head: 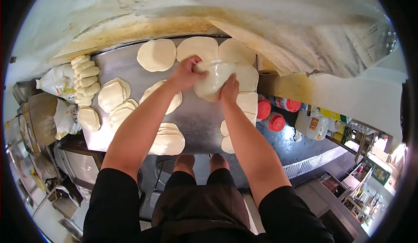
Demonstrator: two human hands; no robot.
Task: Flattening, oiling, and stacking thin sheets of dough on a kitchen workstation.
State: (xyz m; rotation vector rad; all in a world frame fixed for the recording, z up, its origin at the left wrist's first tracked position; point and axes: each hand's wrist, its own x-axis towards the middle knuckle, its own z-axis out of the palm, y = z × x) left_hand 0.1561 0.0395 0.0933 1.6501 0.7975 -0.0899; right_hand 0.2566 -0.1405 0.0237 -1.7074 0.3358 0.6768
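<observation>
A thin, glossy sheet of dough (217, 76) lies at the back right of the metal worktop (199, 125). My left hand (191, 73) pinches its upper left edge, slightly blurred. At its lower right edge, my right hand (230, 88) grips the dough between thumb and fingers. Flattened dough rounds (156, 55) lie along the back edge, some overlapping beneath or beside the sheet. Dough rounds in stacks (167, 139) sit near the front edge and at the left (113, 94). More dough pieces (246, 102) lie under and beside my right forearm.
Small oblong dough pieces (87, 76) are piled at the worktop's left end, beside plastic bags (60, 81). Red-lidded jars (276, 122) and a plastic jug (312, 125) stand on the dark surface at the right. A stained wall (147, 27) borders the back.
</observation>
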